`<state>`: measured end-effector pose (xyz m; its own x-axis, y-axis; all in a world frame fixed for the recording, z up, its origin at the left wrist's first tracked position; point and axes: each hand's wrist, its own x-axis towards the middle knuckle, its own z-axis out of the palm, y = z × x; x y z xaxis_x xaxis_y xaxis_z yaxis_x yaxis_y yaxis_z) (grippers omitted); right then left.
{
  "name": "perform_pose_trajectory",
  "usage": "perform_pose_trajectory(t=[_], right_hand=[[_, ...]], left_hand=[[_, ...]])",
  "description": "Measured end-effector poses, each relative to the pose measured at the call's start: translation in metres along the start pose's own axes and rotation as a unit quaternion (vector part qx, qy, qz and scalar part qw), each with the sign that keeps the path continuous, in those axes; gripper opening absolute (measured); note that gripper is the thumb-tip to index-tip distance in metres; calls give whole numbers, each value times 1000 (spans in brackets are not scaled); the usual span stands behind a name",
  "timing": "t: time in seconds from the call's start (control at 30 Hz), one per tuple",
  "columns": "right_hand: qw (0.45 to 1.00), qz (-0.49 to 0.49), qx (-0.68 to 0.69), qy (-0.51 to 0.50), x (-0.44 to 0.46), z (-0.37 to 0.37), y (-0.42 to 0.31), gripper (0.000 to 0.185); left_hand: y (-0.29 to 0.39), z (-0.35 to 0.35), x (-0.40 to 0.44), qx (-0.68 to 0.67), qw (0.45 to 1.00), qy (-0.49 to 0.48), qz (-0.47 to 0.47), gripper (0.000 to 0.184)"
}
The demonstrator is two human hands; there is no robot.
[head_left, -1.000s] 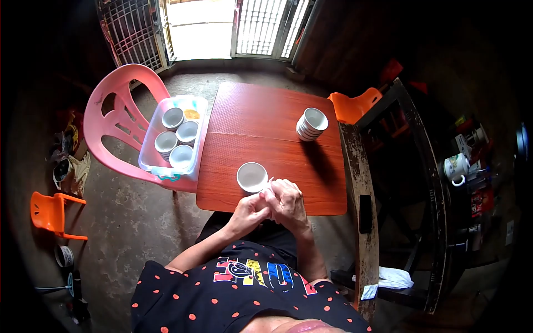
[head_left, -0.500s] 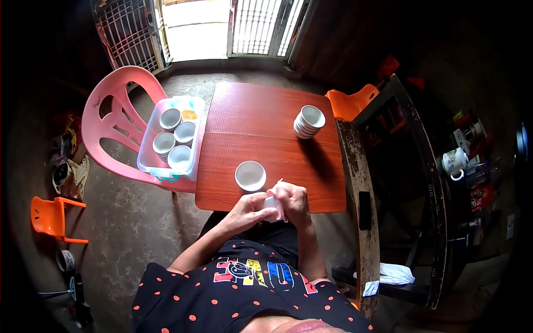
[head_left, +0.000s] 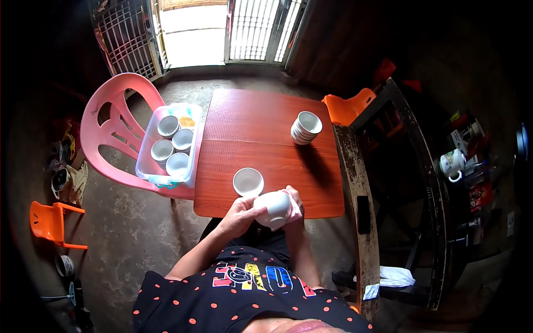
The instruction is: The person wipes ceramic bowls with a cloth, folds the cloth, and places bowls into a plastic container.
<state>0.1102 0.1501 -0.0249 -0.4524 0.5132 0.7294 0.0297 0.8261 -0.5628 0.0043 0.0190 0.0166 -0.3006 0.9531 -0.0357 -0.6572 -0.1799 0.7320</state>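
Note:
A white bowl (head_left: 272,209), tilted with its outside toward the camera, is between my hands at the near edge of the table. My left hand (head_left: 239,216) grips its left side. On its right side, my right hand (head_left: 294,201) holds a pale pink cloth (head_left: 294,211) against the bowl; part of that hand is hidden behind bowl and cloth. Just beyond, another white bowl (head_left: 248,182) stands upright on the red-brown table (head_left: 250,119). A stack of several bowls (head_left: 306,128) stands toward the table's right side.
A clear plastic box (head_left: 195,133) with several stacks of bowls rests on a pink chair (head_left: 95,136) at the left. An orange stool (head_left: 48,222) is on the floor at far left. Along the table's right side runs a worn wooden bench (head_left: 363,261). Another orange chair (head_left: 348,106) stands behind.
The bowl in my hands, mostly hidden before, has come up into view and turned its outside toward the camera. My right hand and the cloth have moved round to its right side.

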Motion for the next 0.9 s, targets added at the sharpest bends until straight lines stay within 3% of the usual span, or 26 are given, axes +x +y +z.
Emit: perform_pose_trajectory(t=[0.07, 0.1, 0.13, 0.17, 0.23, 0.27, 0.3, 0.37, 0.5, 0.57, 0.63, 0.7, 0.73, 0.77, 0.83, 0.87, 0.9], right_hand=[[934, 233, 261, -66, 8, -6, -4, 24], [788, 390, 464, -108, 20, -11, -3, 24], [871, 333, 333, -139, 27, -10, -11, 22], [926, 243, 184, -222, 53, -22, -44, 23], [955, -4, 109, -277, 69, -31, -47, 23], [964, -54, 96, -243, 68, -30, -44, 23], [976, -55, 83, -195, 59, -29, -44, 25], [995, -54, 61, -55, 23, -12, -44, 29], [994, -95, 34, -51, 8, -12, -52, 25], [986, -112, 7, -124, 36, -19, -42, 24], [973, -24, 113, -202, 65, -28, -49, 21], [986, -23, 91, -135, 62, -20, -54, 22], [991, -113, 25, -60, 49, -9, -54, 26], [996, -82, -25, 0, 21, 4, -49, 28], [992, -13, 51, 119, -9, 26, -53, 26], [992, 14, 52, 114, -5, 26, -53, 24], [996, 22, 78, 34, 9, 19, -55, 25]], left_hand=[[-3, -4, 3, 8, 1000, 13, -26, 34], [-7, -9, 2, 14, 999, 20, -46, 35], [-18, -18, 4, 69, 997, -20, -40, 36], [-21, -22, 5, 14, 999, -25, -40, 35], [-21, -27, 11, -97, 994, -38, -34, 34], [-6, -16, 11, -147, 986, -67, -32, 39], [-8, -21, 11, -289, 952, 15, -100, 45], [-11, -22, 12, -448, 889, -3, -100, 47], [-14, -23, 9, -429, 897, 30, -100, 47], [-22, -32, 5, -359, 928, -23, -98, 43], [-15, -17, 1, -287, 953, 31, -95, 43], [-12, -19, 5, -317, 944, 27, -84, 44], [-17, -27, 8, -406, 910, 1, -85, 46], [-14, -22, 10, -416, 907, 6, -71, 47], [-14, -31, 8, -387, 915, -91, -64, 49], [-13, -27, 5, -321, 945, 26, -62, 49], [-10, -29, 5, -305, 950, 32, -54, 48]])
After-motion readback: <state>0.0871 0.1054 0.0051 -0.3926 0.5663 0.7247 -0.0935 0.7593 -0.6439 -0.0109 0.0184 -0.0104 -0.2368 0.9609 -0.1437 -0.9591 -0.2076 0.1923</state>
